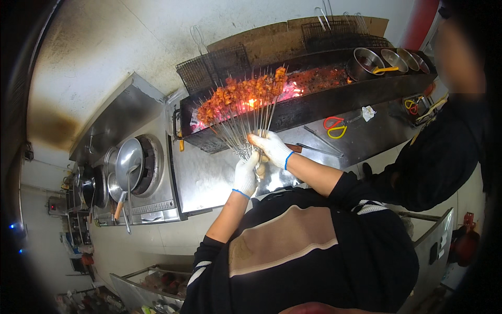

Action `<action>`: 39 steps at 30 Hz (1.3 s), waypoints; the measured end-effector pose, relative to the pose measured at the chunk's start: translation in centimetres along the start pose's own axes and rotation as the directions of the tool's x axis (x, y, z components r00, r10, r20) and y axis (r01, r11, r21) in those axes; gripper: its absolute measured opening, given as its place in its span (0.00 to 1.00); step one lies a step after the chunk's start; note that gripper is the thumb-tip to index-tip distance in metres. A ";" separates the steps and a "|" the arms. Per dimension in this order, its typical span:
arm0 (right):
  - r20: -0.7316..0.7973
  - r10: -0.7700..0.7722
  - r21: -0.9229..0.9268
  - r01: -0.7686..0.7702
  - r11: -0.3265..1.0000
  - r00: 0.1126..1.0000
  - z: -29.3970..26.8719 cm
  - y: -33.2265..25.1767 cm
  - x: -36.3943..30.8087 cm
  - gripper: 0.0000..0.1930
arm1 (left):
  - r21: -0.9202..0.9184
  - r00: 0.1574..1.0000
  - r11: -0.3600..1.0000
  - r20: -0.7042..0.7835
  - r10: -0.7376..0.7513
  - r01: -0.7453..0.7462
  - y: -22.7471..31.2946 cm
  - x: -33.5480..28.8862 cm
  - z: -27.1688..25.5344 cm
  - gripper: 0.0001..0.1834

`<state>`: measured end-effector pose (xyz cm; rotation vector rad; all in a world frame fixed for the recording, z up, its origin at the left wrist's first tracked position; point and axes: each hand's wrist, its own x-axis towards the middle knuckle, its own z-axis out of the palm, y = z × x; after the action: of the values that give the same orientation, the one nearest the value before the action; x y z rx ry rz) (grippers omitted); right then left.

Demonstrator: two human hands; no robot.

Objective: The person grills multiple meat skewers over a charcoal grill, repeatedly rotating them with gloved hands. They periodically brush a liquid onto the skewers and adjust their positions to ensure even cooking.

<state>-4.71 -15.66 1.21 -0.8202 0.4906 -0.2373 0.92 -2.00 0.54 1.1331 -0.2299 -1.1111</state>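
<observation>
A big fan of metal skewers point(236, 128) is gathered in both my hands, with chunks of red-brown meat point(238, 94) on the far ends. The meat lies over glowing coals in a long black charcoal grill point(293, 113). My left hand point(246, 175), in a white knitted glove with a blue cuff, is closed round the lower handle ends. My right hand point(273, 149), gloved alike, grips the bundle's right side, its thumb across the skewers. Small flames show among the meat.
Metal pots point(366, 65) stand on the grill's right end, and wire grill baskets point(214, 68) lean behind it. Red-and-yellow-handled scissors point(336, 127) and tongs point(320, 152) lie on the steel counter point(204, 183). Left is a wok stove point(151, 162) holding a wok point(129, 157). Another person point(444, 141) stands close on the right.
</observation>
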 end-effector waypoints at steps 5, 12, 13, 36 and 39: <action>-0.032 -0.034 -0.123 0.029 0.992 0.999 -0.7 -0.4 -0.6 0.09 | -0.086 0.999 0.996 -0.053 0.003 -0.008 -0.9 0.2 0.3 0.15; 0.068 0.110 0.129 -0.118 0.985 0.992 -1.9 -0.2 0.7 0.10 | 0.009 0.997 1.000 -0.079 -0.005 0.006 -1.0 0.5 0.6 0.17; 0.080 0.121 0.149 -0.131 0.980 0.990 -2.1 0.0 0.9 0.10 | 0.026 0.997 1.000 -0.081 0.001 0.001 -1.0 0.4 0.6 0.17; 0.174 0.231 0.207 -0.265 0.942 0.957 -2.7 -0.4 4.1 0.13 | -0.222 0.959 0.943 0.192 -0.208 0.249 3.3 0.6 2.6 0.15; 0.536 0.262 0.328 -0.484 0.811 0.802 -2.8 1.3 4.0 0.22 | -0.184 0.939 0.942 0.259 -0.227 0.279 2.0 -0.1 1.6 0.14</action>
<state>-2.60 -18.11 -2.69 -0.2792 0.1172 0.2288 1.03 -2.89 2.89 0.8488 -0.1418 -1.4674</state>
